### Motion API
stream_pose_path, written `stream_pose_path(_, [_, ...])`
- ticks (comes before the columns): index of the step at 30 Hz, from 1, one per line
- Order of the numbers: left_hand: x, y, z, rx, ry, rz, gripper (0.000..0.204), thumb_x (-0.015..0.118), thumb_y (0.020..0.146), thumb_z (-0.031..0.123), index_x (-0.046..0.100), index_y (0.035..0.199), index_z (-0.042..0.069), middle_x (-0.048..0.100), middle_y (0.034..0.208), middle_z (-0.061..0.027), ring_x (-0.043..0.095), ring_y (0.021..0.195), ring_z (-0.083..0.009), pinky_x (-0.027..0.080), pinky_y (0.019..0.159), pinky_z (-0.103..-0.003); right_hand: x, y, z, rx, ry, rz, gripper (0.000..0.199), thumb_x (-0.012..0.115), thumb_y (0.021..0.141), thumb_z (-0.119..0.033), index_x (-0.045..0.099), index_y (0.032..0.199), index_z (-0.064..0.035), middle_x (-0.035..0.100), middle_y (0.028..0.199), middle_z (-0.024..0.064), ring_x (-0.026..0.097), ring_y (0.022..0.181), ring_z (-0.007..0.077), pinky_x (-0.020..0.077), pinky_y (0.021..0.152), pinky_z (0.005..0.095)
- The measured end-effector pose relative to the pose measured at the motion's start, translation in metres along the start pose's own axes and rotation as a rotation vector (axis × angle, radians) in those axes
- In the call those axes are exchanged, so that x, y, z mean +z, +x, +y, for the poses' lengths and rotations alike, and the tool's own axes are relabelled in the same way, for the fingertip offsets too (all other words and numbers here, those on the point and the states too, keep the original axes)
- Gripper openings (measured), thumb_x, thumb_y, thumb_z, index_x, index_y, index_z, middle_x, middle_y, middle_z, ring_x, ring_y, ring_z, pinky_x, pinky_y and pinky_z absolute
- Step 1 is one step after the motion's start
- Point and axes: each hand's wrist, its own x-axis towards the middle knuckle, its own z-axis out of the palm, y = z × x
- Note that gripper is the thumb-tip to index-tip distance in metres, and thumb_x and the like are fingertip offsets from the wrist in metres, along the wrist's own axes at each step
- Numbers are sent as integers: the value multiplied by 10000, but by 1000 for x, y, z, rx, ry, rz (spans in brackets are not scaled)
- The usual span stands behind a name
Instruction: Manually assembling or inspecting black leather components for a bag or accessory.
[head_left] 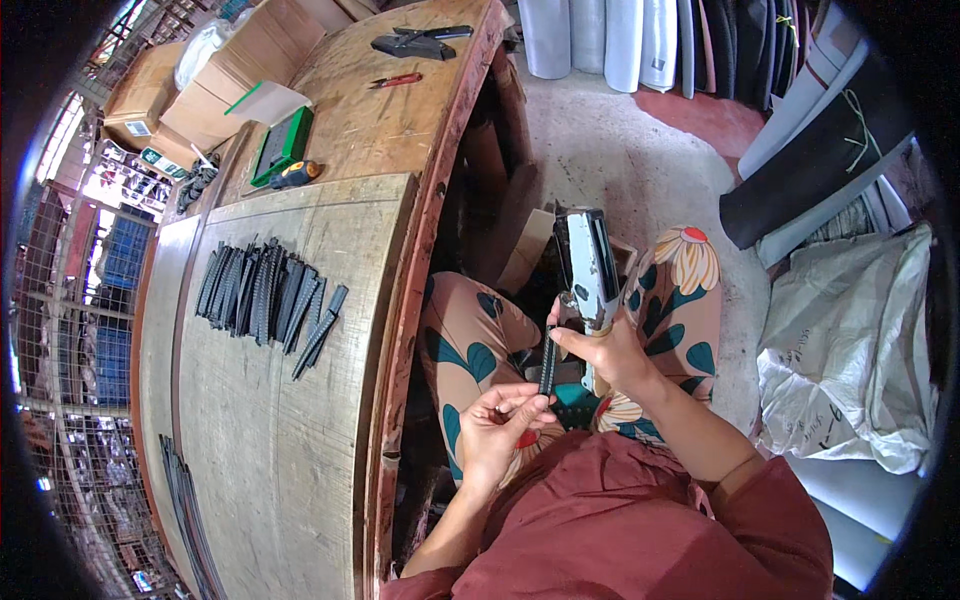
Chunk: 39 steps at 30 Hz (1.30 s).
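Note:
My left hand (492, 428) is closed in a pinch on the lower end of a short black ribbed strip (547, 366), above my lap. My right hand (612, 352) wraps around the lower part of a white hand tool (588, 262) with chipped paint and a black top, perhaps a stapler. The thumb of that hand lies at the strip's upper end, close to the tool. The tool stands lengthwise between my knees, and the palm hides part of its handle. On the table to my left lies a pile of similar black strips (262, 295).
The wooden table (290, 440) bears longer dark strips (185, 510), a green tray (284, 146), red-handled snips (397, 80), a black tool (422, 43) and cardboard boxes (240, 70). Rolls of sheet material (625, 45) stand beyond my knees. A white sack (845, 350) lies at right.

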Motion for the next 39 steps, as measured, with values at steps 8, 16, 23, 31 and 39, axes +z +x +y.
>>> stream_pose_path(8, [-8, 12, 3, -129, 4, -195, 163, 609, 869, 30, 617, 1010, -51, 670, 883, -125, 664, 778, -166, 551, 687, -250, 3, 14, -11, -58, -45, 38, 211, 665, 760, 16, 586, 953, -12, 618, 858, 20, 584, 809, 92, 482, 734, 266])
stream_pose_path(16, [7, 21, 10, 256, 343, -208, 142, 666, 805, -27, 659, 944, -51, 622, 950, -100, 616, 785, -120, 528, 694, -235, -3, 20, -6, -82, -101, 64, 227, 657, 750, 13, 587, 965, -3, 624, 866, 28, 596, 801, 110, 495, 722, 276])
stream_pose_path(23, [3, 26, 4, 50, 171, -199, 115, 660, 810, -31, 661, 923, -45, 624, 887, -85, 624, 749, -129, 516, 688, -237, -5, 25, -5, -66, -120, 109, 223, 654, 751, -7, 592, 966, -2, 632, 861, 36, 603, 807, 117, 490, 734, 269])
stream_pose_path(31, [16, 30, 21, 528, 559, -164, 87, 687, 760, -6, 668, 844, -17, 594, 1080, -120, 593, 975, -208, 494, 826, -313, -9, 23, 0, -60, -105, 82, 196, 649, 755, -13, 592, 941, 0, 630, 844, 36, 594, 782, 106, 486, 695, 267])
stream_pose_path(39, [8, 41, 35, 536, 485, -132, 84, 691, 768, 13, 665, 841, -19, 638, 1048, -108, 614, 928, -208, 479, 832, -317, -19, 6, 18, 34, -163, -17, 195, 646, 769, -26, 608, 959, -18, 644, 836, 29, 584, 757, 87, 482, 708, 271])
